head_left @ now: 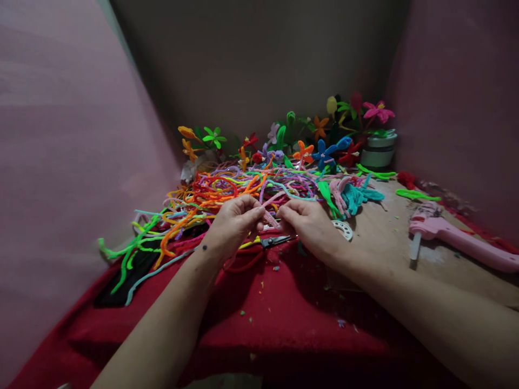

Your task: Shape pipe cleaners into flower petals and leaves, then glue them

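The left hand (238,222) pinches a pink pipe cleaner (271,218); whether the right hand (310,227), at its three o'clock, grips it, I cannot tell. Scissors (271,242) lie at its six o'clock.

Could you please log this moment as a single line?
left hand: pinching pink pipe cleaner | right hand: fingers beside it, grip unclear | scissors: near hands | pipe-cleaner heap: beyond hands | glue gun: at right
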Motion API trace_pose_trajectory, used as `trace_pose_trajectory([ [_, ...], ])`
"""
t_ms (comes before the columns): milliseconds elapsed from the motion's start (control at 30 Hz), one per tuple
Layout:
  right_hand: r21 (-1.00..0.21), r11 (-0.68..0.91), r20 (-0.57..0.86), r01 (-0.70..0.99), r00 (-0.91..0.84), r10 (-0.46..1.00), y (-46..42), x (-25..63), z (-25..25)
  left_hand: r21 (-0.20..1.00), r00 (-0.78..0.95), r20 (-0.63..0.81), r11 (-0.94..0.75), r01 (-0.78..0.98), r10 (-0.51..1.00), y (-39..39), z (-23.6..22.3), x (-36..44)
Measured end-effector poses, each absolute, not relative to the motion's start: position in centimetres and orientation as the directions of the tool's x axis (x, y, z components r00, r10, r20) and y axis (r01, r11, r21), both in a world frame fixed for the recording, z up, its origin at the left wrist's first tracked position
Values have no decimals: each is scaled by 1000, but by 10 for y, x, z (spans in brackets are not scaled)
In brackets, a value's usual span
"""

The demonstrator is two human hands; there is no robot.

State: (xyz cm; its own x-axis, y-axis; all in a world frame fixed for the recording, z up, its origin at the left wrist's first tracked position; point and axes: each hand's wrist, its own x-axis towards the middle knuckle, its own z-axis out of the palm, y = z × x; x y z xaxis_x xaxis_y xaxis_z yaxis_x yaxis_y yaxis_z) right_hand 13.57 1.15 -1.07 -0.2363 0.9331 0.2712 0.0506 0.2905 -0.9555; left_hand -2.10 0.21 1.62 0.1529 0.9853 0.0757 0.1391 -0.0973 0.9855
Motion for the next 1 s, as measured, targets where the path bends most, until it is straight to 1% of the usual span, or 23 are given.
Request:
trace_pose_trajectory([
  [33,-886,445,427,133,-144,893,12,137,-10,980,158,73,-101,172,985,2,16,-22],
  [67,-788,575,571,220,-86,816,14,138,-10,974,164,69,-102,204,984,2,16,-23],
  [100,-683,666,681,300,-70,729,15,139,-10,967,175,63,-104,232,983,1,17,-23],
  [133,-587,722,750,366,-88,655,16,140,-10,960,187,59,-107,257,981,0,18,-23],
  [200,-459,763,787,455,-191,587,18,141,-10,949,209,46,-108,298,977,-3,20,-21],
  [267,-430,754,744,497,-279,607,17,142,-10,937,207,23,-93,338,978,-5,23,-20],
  [367,-489,698,669,523,-288,685,13,141,-9,937,172,-3,-58,345,985,-7,26,-20],
  [433,-570,661,624,489,-266,735,10,140,-8,954,166,-9,-41,296,986,-7,27,-20],
  [500,-684,609,551,401,-264,792,8,139,-6,968,172,-17,-27,251,985,-6,26,-21],
  [567,-798,523,451,299,-278,848,8,137,-5,972,167,-25,-15,236,986,-5,25,-20],
  [667,-909,371,307,188,-298,904,9,136,-3,966,142,5,-41,255,990,-3,22,-20],
  [800,-975,204,167,91,-307,937,7,136,-1,964,140,38,-73,254,989,-2,18,-19],
  [900,-994,110,113,-30,-355,928,7,136,-3,975,160,35,-69,212,987,-3,18,-18],
  [1000,-993,11,58,-119,-399,915,8,136,-7,969,149,48,-82,234,988,-3,19,-17],
])
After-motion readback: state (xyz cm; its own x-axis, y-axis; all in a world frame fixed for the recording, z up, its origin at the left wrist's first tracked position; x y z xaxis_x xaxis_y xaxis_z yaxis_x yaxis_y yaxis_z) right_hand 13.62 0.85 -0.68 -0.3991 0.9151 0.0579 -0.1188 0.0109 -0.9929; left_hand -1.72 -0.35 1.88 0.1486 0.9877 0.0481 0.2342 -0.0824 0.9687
